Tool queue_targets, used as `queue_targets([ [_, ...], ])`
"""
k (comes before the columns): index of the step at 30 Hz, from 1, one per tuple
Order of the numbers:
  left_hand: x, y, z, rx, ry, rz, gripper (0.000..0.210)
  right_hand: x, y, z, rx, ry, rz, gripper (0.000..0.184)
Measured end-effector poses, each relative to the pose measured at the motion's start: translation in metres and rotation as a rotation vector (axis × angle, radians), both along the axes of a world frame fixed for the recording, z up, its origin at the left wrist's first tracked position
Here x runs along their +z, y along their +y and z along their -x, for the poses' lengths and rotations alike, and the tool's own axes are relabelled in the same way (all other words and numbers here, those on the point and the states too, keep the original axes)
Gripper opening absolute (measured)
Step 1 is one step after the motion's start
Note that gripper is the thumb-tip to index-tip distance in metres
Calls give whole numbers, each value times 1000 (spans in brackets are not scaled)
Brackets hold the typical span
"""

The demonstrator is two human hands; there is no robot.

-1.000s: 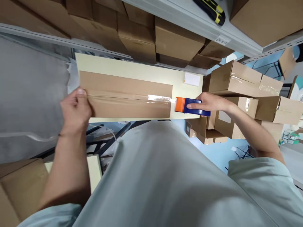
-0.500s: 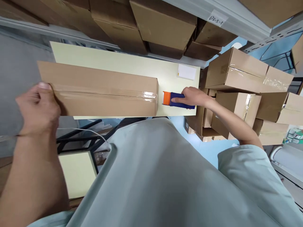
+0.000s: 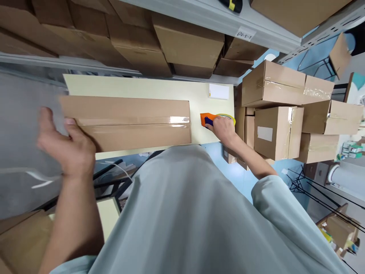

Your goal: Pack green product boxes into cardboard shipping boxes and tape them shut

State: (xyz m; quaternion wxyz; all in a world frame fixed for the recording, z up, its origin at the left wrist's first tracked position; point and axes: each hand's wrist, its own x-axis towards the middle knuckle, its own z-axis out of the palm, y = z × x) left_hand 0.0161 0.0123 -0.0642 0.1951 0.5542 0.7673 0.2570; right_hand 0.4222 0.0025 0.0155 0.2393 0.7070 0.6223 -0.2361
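A long, closed cardboard box [image 3: 131, 137] lies lengthwise on the pale tabletop [image 3: 99, 85], with clear tape along its middle seam and a shiny piece at its right end. My left hand [image 3: 68, 144] is at the box's left end, its thumb and fingers spread apart and one digit against the cardboard. To the right of the box, my right hand [image 3: 225, 129] grips an orange and dark blue tape dispenser [image 3: 207, 118]. A yellowish ring, likely its tape roll, shows behind the fingers. The dispenser is apart from the box.
A small white card or box [image 3: 219, 91] lies at the tabletop's back right. Behind it runs a metal shelf [image 3: 199, 23] packed with cardboard boxes. More boxes [image 3: 279, 131] are stacked to the right. A black-framed stand [image 3: 114, 186] is below left.
My left hand has gone from gripping the box's left end to spread fingers. My right hand has turned the tape dispenser, so its roll now shows. The camera view has shifted.
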Motion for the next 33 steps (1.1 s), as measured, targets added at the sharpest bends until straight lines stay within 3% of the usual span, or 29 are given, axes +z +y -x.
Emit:
queue_targets([
  [2,3,2,-11,-18,35,-170,74,13,-7,-3,-34,-22,-46,57],
  [5,27,3,-59,-126,-113,-341,63,40,-10,-3,-74,-51,-147,64],
  [9,75,-1,-138,-507,-369,-292,43,85,5,13,-128,-50,-239,56],
  [12,98,2,-166,-722,-448,-343,42,115,23,33,-87,65,-258,52],
  [14,103,12,-166,-773,-450,-412,44,129,37,46,-21,162,-272,51],
  [18,106,42,-146,-676,-396,-515,49,139,81,70,185,302,-385,49],
  [25,111,135,-121,-550,-362,-550,55,141,214,130,472,245,-572,33],
  [29,116,180,-116,-504,-360,-506,60,135,278,158,449,133,-553,36],
  [33,108,179,-106,-479,-380,-517,55,122,309,162,391,64,-511,37],
])
